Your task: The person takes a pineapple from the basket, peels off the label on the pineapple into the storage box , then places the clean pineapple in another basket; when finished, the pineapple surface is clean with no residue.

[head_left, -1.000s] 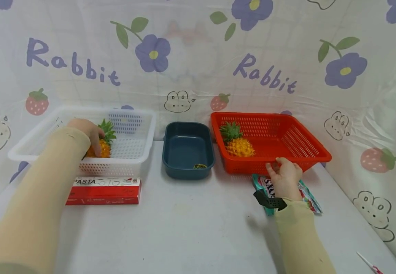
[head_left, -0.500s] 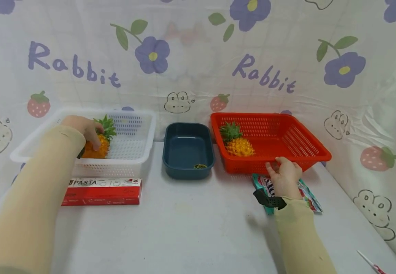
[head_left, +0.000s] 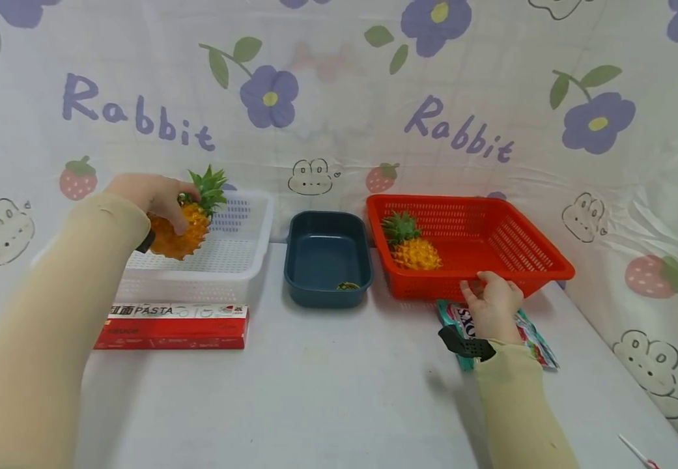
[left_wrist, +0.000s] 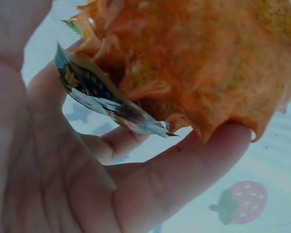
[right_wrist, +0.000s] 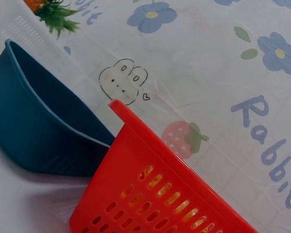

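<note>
In the head view my left hand [head_left: 154, 198] grips a pineapple [head_left: 183, 231] by its orange body, leaves up and tilted right, above the white basket [head_left: 262, 241]. Seen from the left wrist, the fingers [left_wrist: 184, 170] curl under the spiky pineapple [left_wrist: 199, 63], and a small dark label [left_wrist: 97, 87] hangs from it. On the other side, my right hand [head_left: 494, 306] holds the front rim of the red basket [head_left: 432, 286], fingertips at the edge. A second pineapple [head_left: 415, 251] lies inside at the left. The right wrist view hides that hand but shows the red basket [right_wrist: 136, 160].
Between the baskets stands a dark blue tub [head_left: 327, 296] with a small yellowish item [head_left: 348, 286] inside. A red pasta box [head_left: 198, 332] lies before the white basket. A green packet [head_left: 535, 339] lies under my right hand, and a white-and-red stick [head_left: 634, 449] at lower right.
My left hand has taken hold of the pineapple in the white basket and lifted it up above the rim. The right hand stays at the red basket's rim.
</note>
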The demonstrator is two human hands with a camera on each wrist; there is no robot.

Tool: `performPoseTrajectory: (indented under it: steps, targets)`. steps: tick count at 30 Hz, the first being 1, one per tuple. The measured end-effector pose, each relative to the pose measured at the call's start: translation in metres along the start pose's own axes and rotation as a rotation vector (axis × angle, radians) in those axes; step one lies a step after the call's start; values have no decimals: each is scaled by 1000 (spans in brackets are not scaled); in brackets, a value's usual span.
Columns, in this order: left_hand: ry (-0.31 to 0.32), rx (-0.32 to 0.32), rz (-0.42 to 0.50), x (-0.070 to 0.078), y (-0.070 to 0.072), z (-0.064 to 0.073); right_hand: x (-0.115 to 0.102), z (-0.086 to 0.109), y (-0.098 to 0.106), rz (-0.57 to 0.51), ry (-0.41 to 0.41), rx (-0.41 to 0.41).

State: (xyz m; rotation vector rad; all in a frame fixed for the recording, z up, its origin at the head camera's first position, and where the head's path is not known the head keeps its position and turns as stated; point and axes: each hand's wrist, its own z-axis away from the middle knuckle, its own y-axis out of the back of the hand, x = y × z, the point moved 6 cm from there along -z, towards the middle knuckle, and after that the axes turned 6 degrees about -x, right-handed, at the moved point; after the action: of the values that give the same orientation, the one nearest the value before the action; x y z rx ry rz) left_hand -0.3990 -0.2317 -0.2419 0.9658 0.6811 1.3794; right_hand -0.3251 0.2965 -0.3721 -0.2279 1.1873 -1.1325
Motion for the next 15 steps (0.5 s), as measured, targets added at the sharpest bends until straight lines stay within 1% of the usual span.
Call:
performPoseTrajectory:
  steps: [2,4,6,8,11,14,15]
  targets:
    - [-30,-1,1,7,3,2,0,0,1,1,3,2]
    - [-51,14,-6,13,5,5,0,0,1,-1,4,5]
    - [-75,21,8,20,7,8,1,0,1,4,4,4]
    - [-107,33,-2,27,8,11,1,0,1,4,2,2]
    - [-174,60,-60,40,12,16,1,0,0,6,0,2]
    - [-229,102,-138,55,15,23,1,0,0,2,-3,6]
    - [-241,106,-145,60,15,26,1,0,0,0,-3,8]
